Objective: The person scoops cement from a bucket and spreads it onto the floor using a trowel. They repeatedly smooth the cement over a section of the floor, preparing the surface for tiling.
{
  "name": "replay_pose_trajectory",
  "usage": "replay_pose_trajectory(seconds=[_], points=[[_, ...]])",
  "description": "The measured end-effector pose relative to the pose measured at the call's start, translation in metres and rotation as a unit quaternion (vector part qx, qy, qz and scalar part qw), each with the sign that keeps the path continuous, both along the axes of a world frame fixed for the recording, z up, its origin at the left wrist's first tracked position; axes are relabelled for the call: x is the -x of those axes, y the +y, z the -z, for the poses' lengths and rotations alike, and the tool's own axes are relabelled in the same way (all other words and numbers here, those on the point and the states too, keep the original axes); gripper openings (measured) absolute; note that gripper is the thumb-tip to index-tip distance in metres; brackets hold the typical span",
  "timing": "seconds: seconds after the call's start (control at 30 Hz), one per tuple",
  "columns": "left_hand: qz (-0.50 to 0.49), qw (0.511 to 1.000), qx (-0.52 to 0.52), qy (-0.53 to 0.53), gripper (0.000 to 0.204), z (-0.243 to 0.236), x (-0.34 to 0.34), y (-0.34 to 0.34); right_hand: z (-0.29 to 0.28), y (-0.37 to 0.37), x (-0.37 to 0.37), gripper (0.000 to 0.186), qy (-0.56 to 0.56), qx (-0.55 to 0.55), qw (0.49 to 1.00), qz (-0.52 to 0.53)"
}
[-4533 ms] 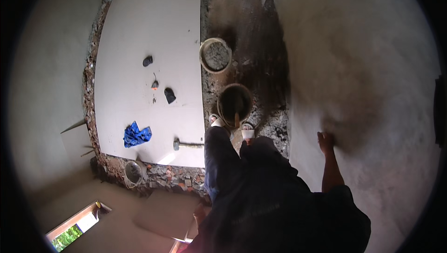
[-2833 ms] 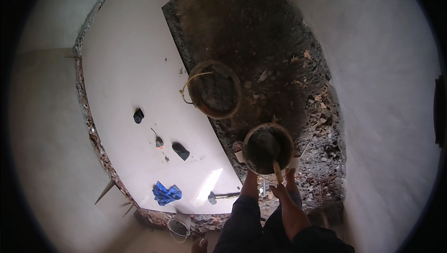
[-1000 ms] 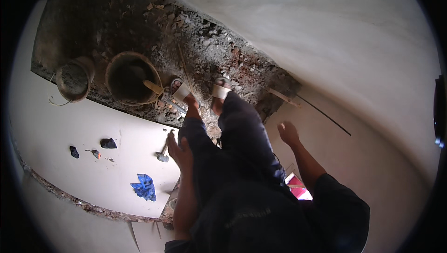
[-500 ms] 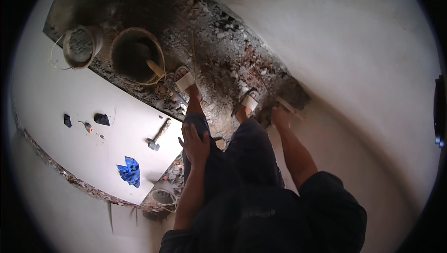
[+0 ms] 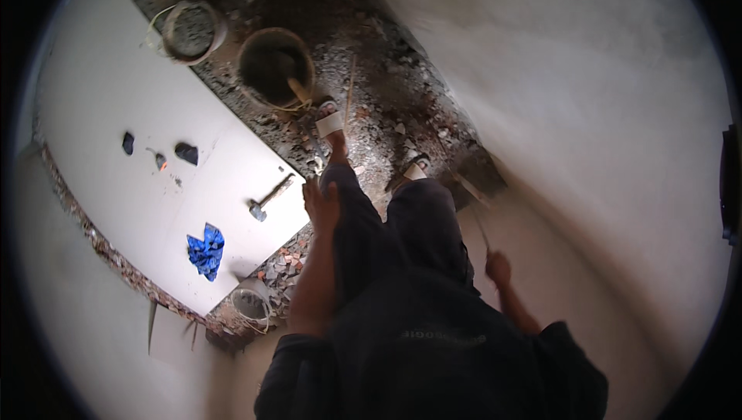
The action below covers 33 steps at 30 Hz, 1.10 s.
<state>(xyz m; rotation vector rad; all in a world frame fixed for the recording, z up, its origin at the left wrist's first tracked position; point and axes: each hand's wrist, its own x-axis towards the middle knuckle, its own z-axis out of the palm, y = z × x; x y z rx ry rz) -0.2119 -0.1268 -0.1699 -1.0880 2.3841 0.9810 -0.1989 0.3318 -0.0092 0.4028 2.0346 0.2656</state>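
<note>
My left hand lies against my left knee with its fingers stretched out, holding nothing. My right hand is closed, out to the right of my right leg and near the pale wall. A thin dark rod sticks up out of it toward the rubble; its kind is too small and blurred to tell. Beyond the rod's tip lies a narrow pale strip of wood at the rubble's edge. Close to my left hand, a hammer rests on the white tile.
On the large white tile lie a crumpled blue bag, dark pieces and a small orange-tipped tool. A filled bucket, a bigger bucket with a wooden handle inside, and a third bucket stand around it.
My right hand has drawn back from beside the wood strip toward my body, and the thin rod now shows in it. My left hand stays at the knee. The view has shifted slightly.
</note>
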Motion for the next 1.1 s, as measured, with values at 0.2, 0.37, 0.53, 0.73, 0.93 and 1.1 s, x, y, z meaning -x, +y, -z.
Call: replay_pose_trajectory(seconds=[0.2, 0.37, 0.53, 0.73, 0.93, 1.1], points=[[-0.101, 0.983, 0.132, -0.075, 0.048, -0.036, -0.133, -0.077, -0.032, -0.020, -0.051, 0.042, 0.126, 0.083, 0.981, 0.121], [-0.205, 0.958, 0.123, -0.156, 0.048, -0.084, -0.270, 0.004, 0.011, 0.037, -0.015, 0.037, 0.102, 0.188, 0.976, -0.049], [-0.226, 0.954, 0.012, -0.197, 0.043, -0.108, -0.356, 0.165, 0.058, 0.073, 0.014, 0.028, 0.145, 0.269, 0.903, -0.300], [-0.374, 0.898, -0.049, -0.226, 0.047, -0.111, -0.426, 0.268, 0.084, 0.100, 0.046, 0.022, 0.103, 0.288, 0.835, -0.458], [-0.407, 0.896, 0.003, -0.178, 0.051, -0.107, -0.452, 0.272, 0.067, 0.094, 0.057, 0.028, 0.060, 0.288, 0.812, -0.504], [-0.457, 0.880, 0.095, -0.089, 0.047, -0.111, -0.430, 0.261, 0.020, 0.061, 0.060, 0.037, 0.097, 0.338, 0.855, -0.381]])
